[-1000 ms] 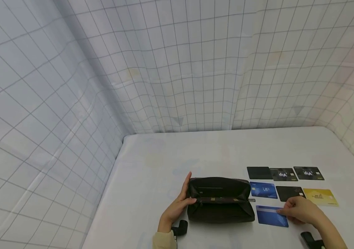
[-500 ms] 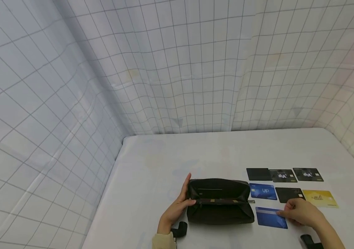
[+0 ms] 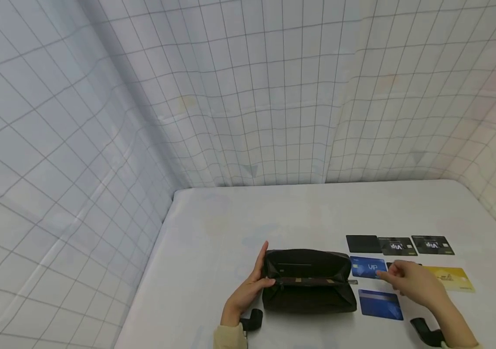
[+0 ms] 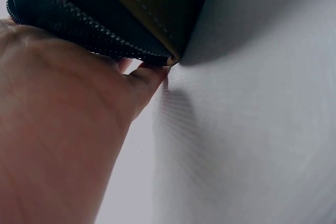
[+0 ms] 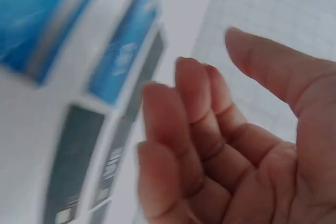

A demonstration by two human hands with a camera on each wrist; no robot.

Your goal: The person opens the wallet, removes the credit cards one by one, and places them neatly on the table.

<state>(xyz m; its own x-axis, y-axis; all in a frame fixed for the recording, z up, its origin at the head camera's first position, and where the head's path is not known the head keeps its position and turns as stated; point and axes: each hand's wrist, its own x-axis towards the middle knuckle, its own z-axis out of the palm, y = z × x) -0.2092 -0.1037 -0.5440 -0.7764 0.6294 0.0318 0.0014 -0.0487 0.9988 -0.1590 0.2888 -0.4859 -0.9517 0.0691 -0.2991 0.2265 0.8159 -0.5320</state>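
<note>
A black zip-around wallet (image 3: 309, 303) lies spread on the white table with its compartments showing. My left hand (image 3: 248, 293) grips its left end, thumb over the middle divider and a finger along the outer side. In the left wrist view, the wallet's zipper edge (image 4: 94, 22) runs beside the palm. My right hand (image 3: 418, 283) hovers over the cards with nothing in it; thumb and loosely bent fingers (image 5: 191, 90) are apart in the right wrist view. Below it lies a blue card (image 3: 379, 305) with a pale stripe. A blue VIP card (image 3: 365, 266) is just beyond the fingertips.
A yellow card (image 3: 453, 278) lies to the right, partly behind the right hand. A plain black card (image 3: 363, 244) and two black VIP cards (image 3: 396, 246) form the back row. White grid-patterned curtains (image 3: 274, 121) stand behind and beside the table.
My right hand has left the striped blue card, which stays on the table, and moved up and left toward the blue VIP card. The left hand and wallet are unchanged.
</note>
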